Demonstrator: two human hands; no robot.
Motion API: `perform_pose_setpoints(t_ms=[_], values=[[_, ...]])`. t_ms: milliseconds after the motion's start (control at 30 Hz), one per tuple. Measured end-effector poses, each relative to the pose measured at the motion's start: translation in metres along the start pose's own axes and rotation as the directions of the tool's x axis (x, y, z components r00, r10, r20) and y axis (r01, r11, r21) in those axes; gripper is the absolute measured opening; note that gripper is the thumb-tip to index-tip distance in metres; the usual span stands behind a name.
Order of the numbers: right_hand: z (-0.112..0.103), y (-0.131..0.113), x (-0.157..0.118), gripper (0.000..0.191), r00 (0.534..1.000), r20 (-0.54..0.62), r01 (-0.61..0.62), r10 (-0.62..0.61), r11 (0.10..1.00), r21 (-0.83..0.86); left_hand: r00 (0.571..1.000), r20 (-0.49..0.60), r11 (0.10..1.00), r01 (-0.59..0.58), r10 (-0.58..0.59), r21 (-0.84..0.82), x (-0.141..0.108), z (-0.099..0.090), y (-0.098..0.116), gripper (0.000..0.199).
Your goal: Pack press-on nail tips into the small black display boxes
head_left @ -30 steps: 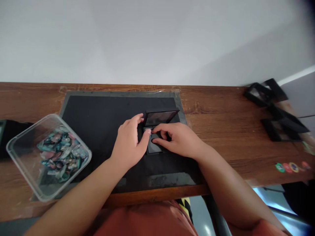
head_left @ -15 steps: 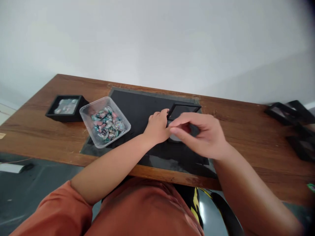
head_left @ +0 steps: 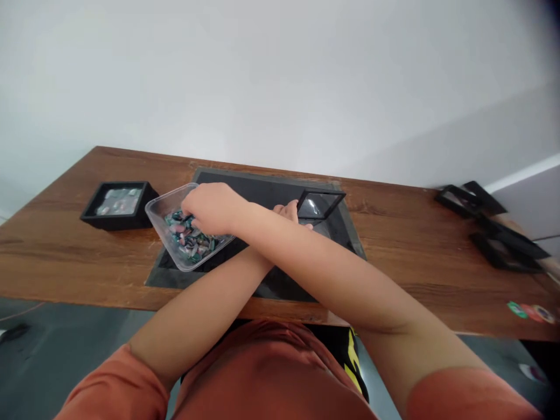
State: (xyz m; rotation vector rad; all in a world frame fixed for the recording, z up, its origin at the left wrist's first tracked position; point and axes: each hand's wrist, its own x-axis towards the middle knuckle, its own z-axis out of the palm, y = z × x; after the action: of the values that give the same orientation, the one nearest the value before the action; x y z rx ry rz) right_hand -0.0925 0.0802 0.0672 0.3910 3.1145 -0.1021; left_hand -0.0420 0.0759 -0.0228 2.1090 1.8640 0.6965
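My right hand (head_left: 214, 209) reaches across my left arm into the clear plastic tub (head_left: 163, 217), its fingers bent together at the colourful stones (head_left: 188, 239). Whatever is between those fingertips is hidden. Beneath my right forearm, my left hand (head_left: 289, 211) is partly covered, with its fingers at the left edge of a hinged black case (head_left: 321, 204). The case stands with its clear-windowed lid raised, while the forearm hides much of its lower part. A dark mat (head_left: 258, 188) lies under the case and part of the tub.
On the left of the wooden table (head_left: 56, 233) sits a black box (head_left: 117, 204) of pale pieces. More black cases (head_left: 503, 252) lie at the far right, with a person's hand (head_left: 552, 267) beside them. Coloured round items (head_left: 531, 312) lie near the right front.
My right hand has moved left from above the black case into the tub, crossing over my left arm. My left hand has stayed by the case. The view has shifted slightly.
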Motion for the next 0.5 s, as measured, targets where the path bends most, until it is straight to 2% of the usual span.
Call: perform_pose_setpoints(t_ms=[133,200,367,500], values=[[0.014,-0.004,0.008,0.020,0.996,0.032,-0.079,0.081,0.996,-0.050,0.994,0.106,1.000,0.004,-0.003,-0.014,0.000,-0.003,0.008,0.080],[0.018,-0.004,0.010,0.020,0.997,0.019,-0.069,0.070,0.996,-0.057,0.991,0.131,1.000,0.014,-0.010,-0.023,0.000,-0.004,0.011,0.085],[0.019,0.002,0.009,0.024,0.999,-0.011,-0.042,0.042,0.999,-0.018,0.989,0.147,0.997,0.044,-0.035,-0.059,-0.003,-0.006,0.012,0.092],[0.018,0.010,0.002,0.020,0.998,-0.046,-0.034,0.039,0.994,0.107,0.990,0.133,0.992,0.065,-0.051,-0.109,-0.007,-0.004,0.014,0.094]])
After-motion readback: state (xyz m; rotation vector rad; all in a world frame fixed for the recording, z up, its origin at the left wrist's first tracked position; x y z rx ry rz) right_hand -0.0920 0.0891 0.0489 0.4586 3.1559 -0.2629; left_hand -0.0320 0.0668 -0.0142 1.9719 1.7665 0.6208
